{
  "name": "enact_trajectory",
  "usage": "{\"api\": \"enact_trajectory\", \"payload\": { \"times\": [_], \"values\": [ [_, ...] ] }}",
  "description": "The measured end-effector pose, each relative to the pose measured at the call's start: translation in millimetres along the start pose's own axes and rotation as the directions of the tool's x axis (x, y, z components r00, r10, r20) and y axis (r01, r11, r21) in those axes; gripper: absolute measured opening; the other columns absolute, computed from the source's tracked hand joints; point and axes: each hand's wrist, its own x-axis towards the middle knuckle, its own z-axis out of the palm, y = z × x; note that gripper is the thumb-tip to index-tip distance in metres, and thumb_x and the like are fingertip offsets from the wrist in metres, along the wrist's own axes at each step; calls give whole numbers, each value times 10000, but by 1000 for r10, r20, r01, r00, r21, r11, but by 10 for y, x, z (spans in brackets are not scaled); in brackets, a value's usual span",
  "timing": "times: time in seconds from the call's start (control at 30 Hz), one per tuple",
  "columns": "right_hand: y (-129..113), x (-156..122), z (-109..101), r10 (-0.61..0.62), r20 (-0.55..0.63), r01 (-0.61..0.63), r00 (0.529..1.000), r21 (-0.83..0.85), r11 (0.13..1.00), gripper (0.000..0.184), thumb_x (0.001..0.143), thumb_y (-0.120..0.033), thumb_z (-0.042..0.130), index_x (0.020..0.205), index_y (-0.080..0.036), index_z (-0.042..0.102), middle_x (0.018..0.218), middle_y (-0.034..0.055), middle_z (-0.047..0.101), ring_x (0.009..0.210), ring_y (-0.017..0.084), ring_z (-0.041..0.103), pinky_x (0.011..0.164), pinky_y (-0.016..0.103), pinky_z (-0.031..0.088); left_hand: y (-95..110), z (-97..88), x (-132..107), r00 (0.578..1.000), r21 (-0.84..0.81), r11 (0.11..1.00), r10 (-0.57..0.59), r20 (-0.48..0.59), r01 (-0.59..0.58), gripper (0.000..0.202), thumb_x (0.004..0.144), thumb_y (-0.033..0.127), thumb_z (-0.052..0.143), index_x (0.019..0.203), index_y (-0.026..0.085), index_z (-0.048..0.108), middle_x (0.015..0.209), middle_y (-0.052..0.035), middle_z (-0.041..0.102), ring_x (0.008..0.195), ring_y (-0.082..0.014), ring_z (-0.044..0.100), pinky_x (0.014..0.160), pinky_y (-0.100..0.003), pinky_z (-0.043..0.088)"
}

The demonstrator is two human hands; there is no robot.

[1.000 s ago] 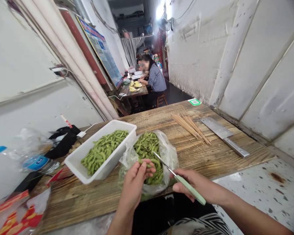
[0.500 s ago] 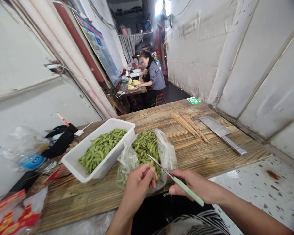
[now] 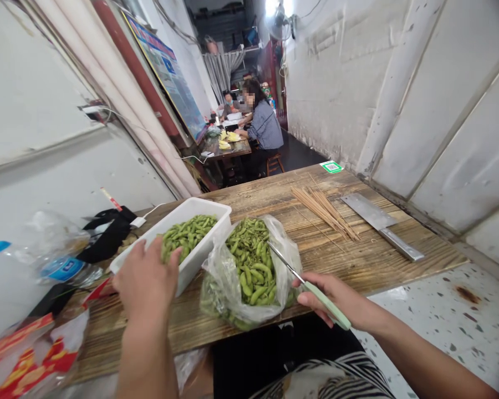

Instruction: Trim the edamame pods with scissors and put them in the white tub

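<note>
1. Your left hand (image 3: 145,280) hangs palm down over the near end of the tub (image 3: 208,201), just left of the bag (image 3: 222,280). Its fingers (image 3: 166,252) curl down toward the tub pods (image 3: 189,231). The back of the hand hides what is under them, so you cannot tell whether they hold a pod or are empty.
2. Your right hand (image 3: 336,299) sits right of the bag, at the surface's (image 3: 357,260) near edge. Its fingers are closed around the green handle of the knife (image 3: 307,285).
3. The knife's long axis slants from your right hand up and left. Its tip reaches over the bag's right rim, above the bag pods (image 3: 251,263), and whether it touches them is not clear.
4. The bag pods lie between your two hands, to the right of the left fingers and to the left of the right ones. The knife tip is nearer to them than the left fingers are.
5. The tub lies with its long axis running away from you and to the right, and its right wall touches the bag.
6. The pods are green, short, curved and lumpy, and they are heaped in no order. The bag is clear, crumpled and open on top, and it slumps toward you.
7. Beyond the bag to the right lie the skewers (image 3: 326,213) and then a cleaver (image 3: 380,224), both well apart from your hands.
</note>
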Motion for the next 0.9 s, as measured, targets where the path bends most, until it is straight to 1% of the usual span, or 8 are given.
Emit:
{"api": "enact_trajectory", "payload": {
  "times": [0.07,0.13,0.17,0.23,0.4,0.53,0.7,0.9],
  "values": [
    [-5,6,16,4,-10,-4,1000,-10,1000,507,798,-615,601,993,-153,530,493,-102,405,386,60,373,361,159,317,201,137,-93,963,-96,959,268,1,-267,340,846,314,544,1116,152,670,1308,-208,568,1183,-384,522,954,-551,376],
    [4,14,30,11,-11,-11,1000,-11,1000,505,800,-616,597,993,-154,529,488,-103,404,382,59,374,358,157,311,459,321,-253,798,-333,795,578,168,-506,264,821,208,563,1044,235,702,1194,-113,668,1144,-297,568,1048,-522,300],
    [13,16,35,13,-9,-13,1000,-6,1000,503,799,-615,599,990,-156,527,488,-104,404,379,59,375,356,157,308,575,409,-329,712,-420,732,659,242,-536,264,815,169,558,1010,253,714,1139,-88,697,1121,-277,585,1072,-520,261],
    [42,15,41,16,0,-16,1000,10,1000,492,795,-612,607,981,-164,522,492,-106,404,373,58,378,351,156,305,729,538,-434,630,-497,690,709,317,-526,267,831,133,519,940,256,729,1015,-68,733,1041,-257,620,1080,-520,222],
    [117,8,59,31,22,-30,999,-9,999,463,811,-587,609,1007,-174,531,531,-98,420,386,59,403,360,154,338,693,578,-445,733,-430,775,608,304,-463,245,858,161,503,937,230,724,905,-77,724,932,-255,626,1024,-516,249],
    [122,21,80,11,38,-10,999,-32,999,457,824,-586,593,1007,-171,537,547,-91,429,399,56,406,367,150,345,632,572,-481,719,-387,788,605,343,-478,275,847,130,494,931,243,730,869,-67,694,906,-248,610,986,-494,279],
    [115,10,86,15,34,-13,999,-53,999,457,820,-589,599,993,-170,540,572,-85,427,416,56,416,375,150,355,675,614,-534,792,-323,837,533,297,-442,202,843,157,532,877,214,722,990,-92,692,1004,-267,591,994,-499,268],
    [135,-1,83,21,28,-20,999,-44,999,497,805,-610,602,1022,-167,541,567,-84,433,420,63,423,381,158,376,705,500,-495,871,-624,757,425,246,-193,238,872,292,509,896,219,734,927,-80,732,892,-238,637,881,-387,429]
  ]
}}
